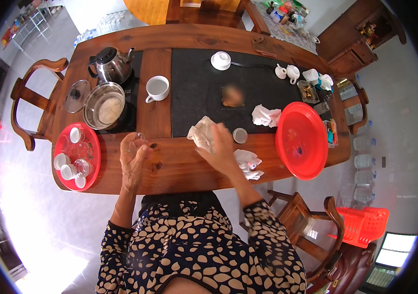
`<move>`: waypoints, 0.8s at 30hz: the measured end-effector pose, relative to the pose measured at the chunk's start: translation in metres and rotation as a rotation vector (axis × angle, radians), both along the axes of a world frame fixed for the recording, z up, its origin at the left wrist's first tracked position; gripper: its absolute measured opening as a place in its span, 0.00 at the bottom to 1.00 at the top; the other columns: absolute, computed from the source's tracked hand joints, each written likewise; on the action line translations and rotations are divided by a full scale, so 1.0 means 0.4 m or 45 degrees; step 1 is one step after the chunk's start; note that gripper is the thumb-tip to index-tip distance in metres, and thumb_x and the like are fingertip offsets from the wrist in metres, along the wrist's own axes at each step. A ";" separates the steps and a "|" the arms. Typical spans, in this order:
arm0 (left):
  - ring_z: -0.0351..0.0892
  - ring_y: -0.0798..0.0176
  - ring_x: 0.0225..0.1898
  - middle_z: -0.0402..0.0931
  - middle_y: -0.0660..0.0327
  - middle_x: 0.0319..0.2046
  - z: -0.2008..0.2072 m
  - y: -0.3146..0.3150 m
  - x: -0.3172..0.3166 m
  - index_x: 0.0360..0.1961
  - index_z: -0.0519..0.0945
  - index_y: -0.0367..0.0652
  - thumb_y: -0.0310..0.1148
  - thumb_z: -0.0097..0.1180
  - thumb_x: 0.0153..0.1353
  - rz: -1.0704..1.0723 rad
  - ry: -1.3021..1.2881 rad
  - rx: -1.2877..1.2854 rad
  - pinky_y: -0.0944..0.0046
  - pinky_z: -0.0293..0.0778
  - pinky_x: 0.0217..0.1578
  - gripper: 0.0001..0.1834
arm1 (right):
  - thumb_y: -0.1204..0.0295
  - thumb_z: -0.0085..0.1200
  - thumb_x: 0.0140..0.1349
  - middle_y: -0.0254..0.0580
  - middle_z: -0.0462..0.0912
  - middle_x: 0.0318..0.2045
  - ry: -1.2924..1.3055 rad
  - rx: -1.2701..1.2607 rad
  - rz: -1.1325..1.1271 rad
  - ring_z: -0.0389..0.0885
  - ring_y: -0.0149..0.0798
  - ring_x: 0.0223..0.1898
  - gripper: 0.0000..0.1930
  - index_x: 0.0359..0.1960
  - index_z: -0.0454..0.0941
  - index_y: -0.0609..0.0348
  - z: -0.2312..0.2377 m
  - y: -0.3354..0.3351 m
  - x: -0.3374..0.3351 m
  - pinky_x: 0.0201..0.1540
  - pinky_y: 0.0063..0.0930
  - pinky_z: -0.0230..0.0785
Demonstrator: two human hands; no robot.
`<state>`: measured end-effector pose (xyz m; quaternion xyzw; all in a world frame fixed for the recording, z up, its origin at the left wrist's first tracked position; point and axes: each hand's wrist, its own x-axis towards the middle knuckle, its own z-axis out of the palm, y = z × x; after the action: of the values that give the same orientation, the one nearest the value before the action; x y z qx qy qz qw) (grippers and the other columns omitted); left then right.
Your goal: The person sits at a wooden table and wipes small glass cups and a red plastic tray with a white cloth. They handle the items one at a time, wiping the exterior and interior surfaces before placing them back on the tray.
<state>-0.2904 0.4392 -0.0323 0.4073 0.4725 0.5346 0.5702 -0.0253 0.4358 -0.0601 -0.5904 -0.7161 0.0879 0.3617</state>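
- My left hand (133, 158) is raised over the near edge of the surface (170, 164), thumb and fingers curled in a pinch on a small clear glass (140, 139).
- That glass looks thin-walled and light, so I judge it fragile, and slippery if wet; a gentle hold low on its sides, clear of the rim, should suit it, without hard squeezing.
- My right hand (221, 151) is at the right side of a crumpled cream cloth (200, 132), fingers extended and a little spread; I cannot tell whether they grip it or just lie against it.
- The cloth looks soft and limp, with almost no weight; a bunched fold in its middle would give the best hold.
- To my left, a red tray (93, 142) carries white cups (68, 171) and clear glassware (82, 168), hard, smooth pieces that would probably chip if knocked together.
- Just beside my right hand sits a round metal lid (240, 135), with crumpled tissues (247, 159) nearby.
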 end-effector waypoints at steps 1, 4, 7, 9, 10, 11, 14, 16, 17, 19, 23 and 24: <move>0.74 0.68 0.42 0.70 0.60 0.47 -0.001 -0.012 -0.003 0.58 0.63 0.43 0.35 0.57 0.62 0.003 -0.023 -0.007 0.68 0.72 0.41 0.26 | 0.62 0.65 0.48 0.54 0.62 0.58 -0.060 -0.117 -0.037 0.59 0.56 0.59 0.34 0.57 0.65 0.56 0.011 -0.035 0.058 0.56 0.51 0.55; 0.74 0.68 0.41 0.69 0.60 0.46 -0.024 -0.047 -0.030 0.58 0.62 0.44 0.30 0.57 0.60 -0.057 -0.103 -0.007 0.68 0.72 0.40 0.26 | 0.61 0.67 0.46 0.49 0.57 0.64 -0.454 -0.435 -0.186 0.52 0.55 0.65 0.37 0.60 0.66 0.49 0.058 -0.142 0.185 0.62 0.47 0.52; 0.75 0.66 0.41 0.69 0.59 0.46 0.007 -0.074 -0.017 0.58 0.61 0.44 0.26 0.57 0.58 -0.121 -0.182 -0.078 0.69 0.72 0.39 0.27 | 0.65 0.64 0.47 0.48 0.62 0.61 -0.542 -0.479 -0.171 0.56 0.56 0.62 0.32 0.57 0.70 0.48 -0.052 -0.234 0.226 0.60 0.47 0.55; 0.75 0.64 0.40 0.68 0.59 0.45 0.015 -0.094 -0.010 0.58 0.61 0.45 0.24 0.58 0.57 -0.069 -0.160 -0.078 0.67 0.72 0.37 0.29 | 0.70 0.62 0.50 0.46 0.66 0.56 -0.486 -0.285 -0.236 0.63 0.51 0.57 0.27 0.55 0.72 0.51 -0.127 -0.269 0.235 0.56 0.44 0.60; 0.74 0.65 0.40 0.68 0.59 0.45 0.014 -0.094 -0.008 0.57 0.61 0.46 0.24 0.58 0.57 -0.088 -0.153 -0.080 0.69 0.72 0.35 0.28 | 0.72 0.60 0.51 0.46 0.68 0.54 -0.434 -0.179 -0.250 0.67 0.49 0.54 0.25 0.54 0.72 0.53 -0.143 -0.259 0.206 0.55 0.43 0.62; 0.73 0.65 0.41 0.68 0.60 0.46 0.017 -0.096 -0.005 0.56 0.61 0.48 0.23 0.58 0.58 -0.100 -0.145 -0.084 0.70 0.71 0.33 0.28 | 0.76 0.58 0.52 0.44 0.69 0.52 0.217 -0.353 -0.332 0.70 0.45 0.51 0.23 0.53 0.73 0.55 -0.154 -0.260 0.174 0.52 0.41 0.65; 0.72 0.64 0.43 0.66 0.61 0.48 0.025 -0.096 -0.010 0.58 0.60 0.49 0.25 0.58 0.58 -0.119 -0.531 -0.146 0.68 0.70 0.37 0.29 | 0.81 0.55 0.54 0.42 0.72 0.46 1.077 -0.438 -0.146 0.74 0.36 0.46 0.21 0.52 0.73 0.61 0.005 -0.164 -0.019 0.50 0.32 0.69; 0.72 0.62 0.45 0.65 0.62 0.49 0.027 -0.094 -0.015 0.59 0.61 0.49 0.26 0.58 0.59 -0.133 -0.703 -0.042 0.68 0.70 0.39 0.29 | 0.80 0.56 0.54 0.41 0.73 0.44 1.118 -0.246 0.182 0.73 0.37 0.46 0.21 0.52 0.73 0.62 0.100 -0.104 -0.143 0.51 0.32 0.67; 0.71 0.63 0.46 0.66 0.61 0.49 0.042 -0.096 -0.017 0.59 0.60 0.48 0.27 0.59 0.58 -0.098 -0.714 0.025 0.66 0.70 0.42 0.29 | 0.79 0.57 0.55 0.41 0.73 0.44 1.017 -0.200 0.298 0.73 0.38 0.47 0.21 0.52 0.72 0.63 0.150 -0.082 -0.201 0.52 0.31 0.66; 0.70 0.63 0.49 0.65 0.60 0.48 0.047 -0.095 -0.025 0.59 0.58 0.47 0.26 0.58 0.59 -0.039 -0.565 0.182 0.63 0.69 0.47 0.29 | 0.75 0.58 0.56 0.42 0.73 0.44 0.916 -0.228 0.456 0.71 0.39 0.49 0.20 0.52 0.71 0.64 0.212 -0.061 -0.306 0.53 0.31 0.64; 0.63 0.66 0.53 0.62 0.61 0.48 0.074 -0.102 -0.067 0.58 0.57 0.45 0.28 0.59 0.60 0.105 -0.432 0.356 0.61 0.64 0.56 0.29 | 0.70 0.53 0.63 0.39 0.73 0.41 1.203 -0.378 0.534 0.72 0.31 0.44 0.18 0.52 0.69 0.65 0.228 -0.042 -0.451 0.46 0.24 0.66; 0.63 0.66 0.53 0.61 0.61 0.47 0.077 -0.110 -0.075 0.57 0.57 0.45 0.28 0.59 0.60 0.166 -0.402 0.360 0.62 0.63 0.56 0.29 | 0.68 0.51 0.65 0.37 0.74 0.40 1.311 -0.568 0.542 0.72 0.29 0.42 0.17 0.52 0.69 0.65 0.255 -0.036 -0.468 0.44 0.21 0.66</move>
<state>-0.3204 0.3953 -0.0015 0.3631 0.3229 0.6884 0.5385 -0.2126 0.4214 0.0420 -0.3772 -0.5156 0.5813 0.5040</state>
